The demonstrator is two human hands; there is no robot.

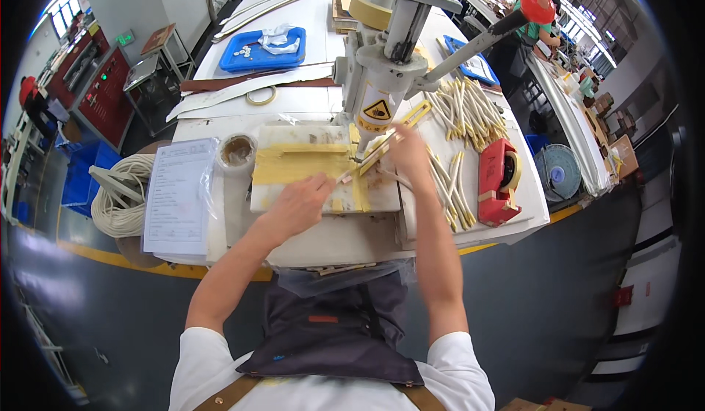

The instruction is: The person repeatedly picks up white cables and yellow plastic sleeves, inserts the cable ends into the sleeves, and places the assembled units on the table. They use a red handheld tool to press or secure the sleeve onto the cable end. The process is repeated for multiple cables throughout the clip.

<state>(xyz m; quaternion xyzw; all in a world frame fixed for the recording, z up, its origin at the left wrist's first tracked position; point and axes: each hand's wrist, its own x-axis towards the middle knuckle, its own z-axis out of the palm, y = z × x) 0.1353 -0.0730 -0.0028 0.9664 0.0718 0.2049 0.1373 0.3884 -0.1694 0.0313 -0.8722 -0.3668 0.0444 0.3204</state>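
Observation:
My left hand [302,202] is closed in a pinch on the end of a short cream cord [344,179], over a pale work plate [279,199] patched with yellow tape. A grey hand press [378,80] stands over the plate, its narrow tip just beyond the cord. My right hand [408,155] is to the right of that tip, beside a slanting yellow strip [415,116]. Motion smears its fingers, so whether it grips anything is unclear. Cream cords with yellow ends lie right of it, in a large pile [470,110] and a smaller nearer group [454,190].
A red tape dispenser [499,183] stands at the table's right edge. On the left are a clear tape roll [238,151], a printed sheet [180,198] and a coil of cord [121,198]. A blue tray [250,58] lies farther back. The press lever's red knob [537,5] juts out right.

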